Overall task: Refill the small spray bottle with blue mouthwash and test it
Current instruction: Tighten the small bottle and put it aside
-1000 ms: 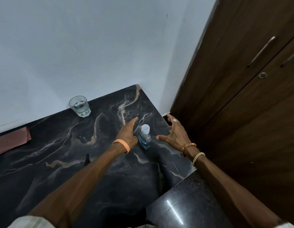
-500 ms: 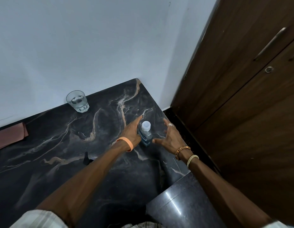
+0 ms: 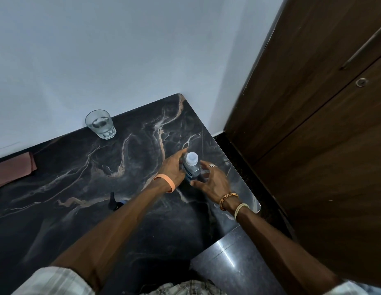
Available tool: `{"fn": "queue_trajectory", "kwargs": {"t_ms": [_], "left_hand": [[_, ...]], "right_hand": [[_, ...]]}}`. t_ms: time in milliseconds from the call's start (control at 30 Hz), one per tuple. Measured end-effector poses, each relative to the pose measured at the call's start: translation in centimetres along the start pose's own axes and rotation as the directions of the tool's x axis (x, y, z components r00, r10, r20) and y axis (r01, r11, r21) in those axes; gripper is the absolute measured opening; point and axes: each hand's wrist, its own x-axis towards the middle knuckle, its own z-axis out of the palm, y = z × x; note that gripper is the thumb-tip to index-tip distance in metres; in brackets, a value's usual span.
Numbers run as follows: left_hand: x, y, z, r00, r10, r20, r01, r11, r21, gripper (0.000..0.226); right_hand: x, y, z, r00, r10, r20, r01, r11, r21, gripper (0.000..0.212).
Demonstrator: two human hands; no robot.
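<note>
Marble-veined dark counter [image 3: 57,220] with the mouthwash bottle [image 3: 191,170] framed by both hands, not yet lifted.

Capped and upright, the bottle stands near the counter's right edge. The left hand [image 3: 173,168] lays straight fingers against its side and the right hand [image 3: 213,182] is spread just beside it, holding nothing, so neither grip is closed. Likely risk: an uneven squeeze tips the bottle toward that edge. A small dark object [image 3: 114,202], perhaps the spray bottle, lies half hidden behind the left forearm, where a sweeping arm could knock it.
</note>
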Motion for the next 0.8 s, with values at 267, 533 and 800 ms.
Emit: {"fn": "queue_trajectory", "kwargs": {"t_ms": [267, 533, 800], "left_hand": [[0.4, -1.6, 0.0, 0.999, -0.048, -0.005, 0.048, 0.998, -0.041, 0.055], [1.2, -1.0, -0.4, 0.995, -0.086, -0.046, 0.079, 0.987, -0.143, 0.054], [5.4, 0.6, -4.2, 0.976, -0.110, -0.190, 0.060, 0.966, -0.252, 0.037]], "right_hand": [[-0.9, 0.0, 2.3, 0.996, -0.055, -0.067, 0.061, 0.994, 0.094, 0.039], [0.2, -0.8, 2.6, 0.988, -0.076, -0.132, 0.087, 0.993, 0.077, 0.029], [5.8, -4.0, 2.0, 0.973, -0.131, -0.189, 0.148, 0.986, 0.078, 0.030]]}}
